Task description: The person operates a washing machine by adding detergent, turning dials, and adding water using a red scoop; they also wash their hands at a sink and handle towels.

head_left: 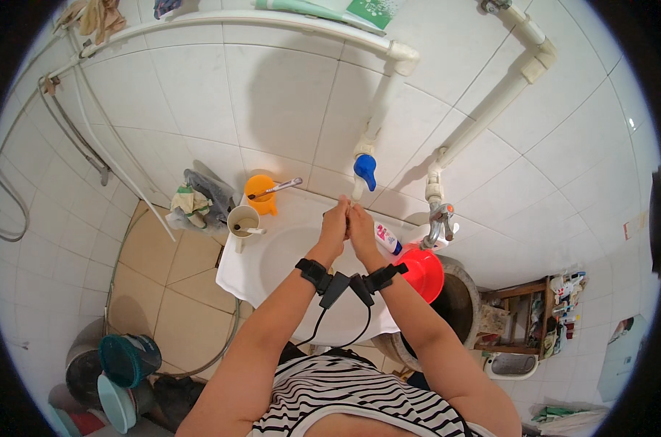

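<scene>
My left hand [335,223] and my right hand [361,224] are pressed together just under the white spout of a wall tap with a blue plastic handle [365,168]. A small dark patch shows between the palms, and what is there cannot be made out. Both hands are over the back edge of a white washbasin [287,257]. To the right of my right hand lies a white and pink tube with a blue cap [388,238]. Each wrist wears a black strap with a cabled device.
An orange mug [261,188] and a cream mug [239,216], each with a toothbrush, stand at the basin's left. At its right are a red plastic basin [426,276], a metal tap [439,221] and a large round vat [464,306]. Buckets [126,358] stand lower left.
</scene>
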Demonstrator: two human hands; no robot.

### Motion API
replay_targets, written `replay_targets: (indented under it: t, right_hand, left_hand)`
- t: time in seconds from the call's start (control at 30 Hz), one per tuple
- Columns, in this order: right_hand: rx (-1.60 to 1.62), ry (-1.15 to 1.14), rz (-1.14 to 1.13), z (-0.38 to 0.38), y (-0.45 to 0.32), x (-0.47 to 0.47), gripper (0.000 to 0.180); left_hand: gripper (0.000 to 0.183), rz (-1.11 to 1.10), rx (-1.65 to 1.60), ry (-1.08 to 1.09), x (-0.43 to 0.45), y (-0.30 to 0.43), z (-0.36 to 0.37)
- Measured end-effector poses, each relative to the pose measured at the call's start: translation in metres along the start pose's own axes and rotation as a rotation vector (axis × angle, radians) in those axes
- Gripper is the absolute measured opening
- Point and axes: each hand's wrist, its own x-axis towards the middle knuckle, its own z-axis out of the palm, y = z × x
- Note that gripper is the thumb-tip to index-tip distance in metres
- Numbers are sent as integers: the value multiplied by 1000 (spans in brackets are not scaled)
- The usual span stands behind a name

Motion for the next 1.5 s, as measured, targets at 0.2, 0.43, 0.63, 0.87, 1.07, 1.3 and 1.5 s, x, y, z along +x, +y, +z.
replay_targets:
  t: [0.2,0.43,0.63,0.87,1.07,1.3,1.5]
  right_hand:
    - [743,-175,386,5,-48,-3,29]
    - [729,27,224,9,-19,2,26]
    - [714,39,393,3,0,19,30]
    - [1409,-294,375,16,-18,-1,47]
    - [1543,-448,467,18,-36,-24,53]
    - [1358,-390,638,16,-11,-13,41]
    - [377,-338,459,3,-42,-10,37]
  left_hand:
    - [21,184,-162,281,11,-19,1]
    - [19,459,971,665,15,-29,11]
    - [27,365,1503,581,7,-23,13]
    - [29,526,2084,517,22,-29,-14]
    - [29,460,2056,505,23,-40,-10]
    - [35,412,2055,474,21,-26,-10]
    - [42,214,1867,363,2,3,-14]
